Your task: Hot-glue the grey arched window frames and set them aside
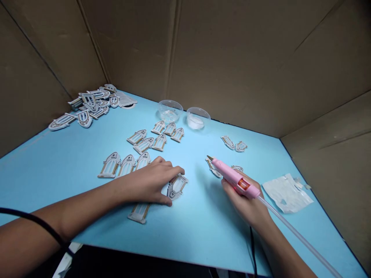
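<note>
My left hand (155,179) reaches across the blue tabletop, with thumb and index finger closed around the edges of a small arched window piece (178,186). Part of that piece is hidden by the fingers. Under and beside this hand lie more arched window pieces, including one nearer me (139,213) and one to its left (110,165). In my right hand (249,204) is a pink hot glue gun (234,177), its nozzle pointing up and left. A clear glue stick (298,235) trails from its back. Just beyond the nozzle lies another decorative piece (213,168).
Two clear plastic cups (171,110) stand at the back, the right one (198,117) holding something white. A pile of window pieces (89,102) fills the far left corner. A crumpled plastic bag (286,193) lies at right. Cardboard walls (226,58) enclose the table.
</note>
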